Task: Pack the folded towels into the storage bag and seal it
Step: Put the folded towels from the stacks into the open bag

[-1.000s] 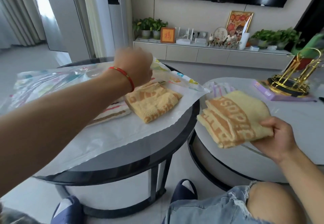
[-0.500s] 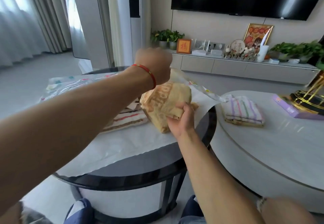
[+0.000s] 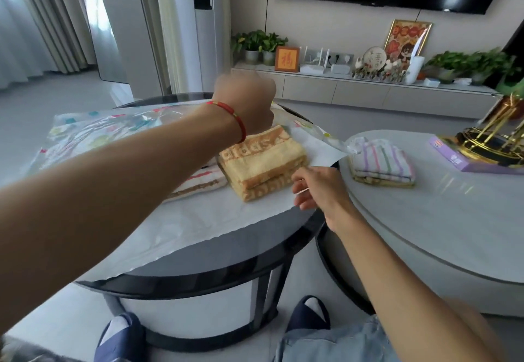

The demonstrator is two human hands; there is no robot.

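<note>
On the round dark-rimmed table (image 3: 198, 273) lies the storage bag (image 3: 93, 134), a clear plastic sack with coloured print, its mouth facing the 3 o'clock side. At about 12 o'clock over the table, the left hand (image 3: 245, 100) is curled into a fist and lifts the bag's upper sheet by its edge, holding the mouth agape; a red bracelet (image 3: 238, 119) circles its wrist. Just under that hand, two yellow-orange towels (image 3: 262, 160) sit stacked on the bag's lower sheet, inside the raised mouth. At their 9 o'clock, partly hidden by the left forearm, rests a white striped towel (image 3: 204, 183) deeper in the bag. The right hand (image 3: 317, 188) hovers at the stack's 4 o'clock, fingers loosely spread and gripping nothing, just beside the towels. On the pale table (image 3: 425, 219) at 3 o'clock lies a folded pastel-striped towel (image 3: 381, 163), well apart from the bag, with a purple box (image 3: 453, 157) and a gold rack (image 3: 493, 140) beyond it.
</note>
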